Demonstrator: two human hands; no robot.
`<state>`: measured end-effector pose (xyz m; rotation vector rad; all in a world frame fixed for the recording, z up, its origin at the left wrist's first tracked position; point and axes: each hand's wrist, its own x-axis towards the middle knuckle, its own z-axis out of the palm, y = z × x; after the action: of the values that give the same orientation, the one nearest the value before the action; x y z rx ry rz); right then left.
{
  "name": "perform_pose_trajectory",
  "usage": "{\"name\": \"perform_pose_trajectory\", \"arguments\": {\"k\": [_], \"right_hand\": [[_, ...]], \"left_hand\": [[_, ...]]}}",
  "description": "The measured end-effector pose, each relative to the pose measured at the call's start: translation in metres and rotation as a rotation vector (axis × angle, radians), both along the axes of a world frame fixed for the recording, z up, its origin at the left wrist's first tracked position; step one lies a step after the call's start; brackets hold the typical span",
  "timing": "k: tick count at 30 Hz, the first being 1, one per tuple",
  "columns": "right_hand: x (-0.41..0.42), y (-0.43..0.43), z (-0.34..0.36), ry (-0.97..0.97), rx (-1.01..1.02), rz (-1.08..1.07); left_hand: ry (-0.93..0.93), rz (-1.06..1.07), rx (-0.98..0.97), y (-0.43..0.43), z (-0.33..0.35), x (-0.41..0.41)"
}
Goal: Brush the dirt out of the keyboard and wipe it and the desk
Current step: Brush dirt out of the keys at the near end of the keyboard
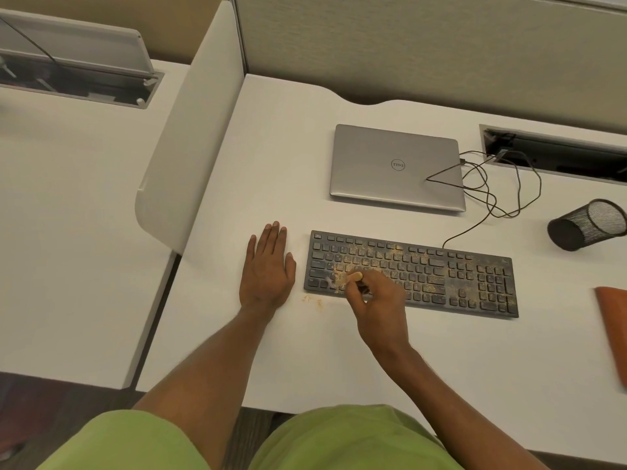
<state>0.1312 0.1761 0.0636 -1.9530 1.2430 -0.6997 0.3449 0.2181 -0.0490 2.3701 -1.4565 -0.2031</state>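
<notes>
A black keyboard [441, 273] lies on the white desk [264, 171], dusted with tan crumbs, thickest at its left end. My right hand [378, 301] grips a small brush [342, 279] over the keyboard's lower left keys; its pale bristles touch the keys and most of its handle is hidden in my fingers. My left hand [268, 269] rests flat on the desk just left of the keyboard, fingers straight. A few crumbs [312, 300] lie on the desk by the keyboard's front left corner.
A shut silver laptop [397, 167] sits behind the keyboard, with black cables [492, 188] looping to a desk cable slot [556, 154]. A black mesh cup [587, 225] lies tipped at right. An orange cloth [614, 330] lies at the right edge. A divider panel [190, 140] stands left.
</notes>
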Motion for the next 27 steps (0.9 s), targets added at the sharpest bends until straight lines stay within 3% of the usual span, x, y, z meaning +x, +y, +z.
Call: {"name": "perform_pose_trajectory", "arguments": {"k": [7, 12, 22, 27], "right_hand": [[0.0013, 0.0003, 0.0081, -0.047, -0.003, -0.019], [-0.0011, 0.0011, -0.0009, 0.052, 0.028, 0.006], [0.0011, 0.0015, 0.0010, 0.046, 0.038, 0.024], [0.0068, 0.0006, 0.0087, -0.027, 0.010, 0.006]], "left_hand": [[-0.003, -0.003, 0.008, 0.0000, -0.0013, 0.0005], [-0.008, -0.005, 0.008, 0.0003, -0.0015, 0.0010], [-0.006, -0.004, 0.020, 0.0000, -0.0002, 0.0000], [-0.002, -0.003, 0.004, 0.0000, 0.0005, 0.0001]]}}
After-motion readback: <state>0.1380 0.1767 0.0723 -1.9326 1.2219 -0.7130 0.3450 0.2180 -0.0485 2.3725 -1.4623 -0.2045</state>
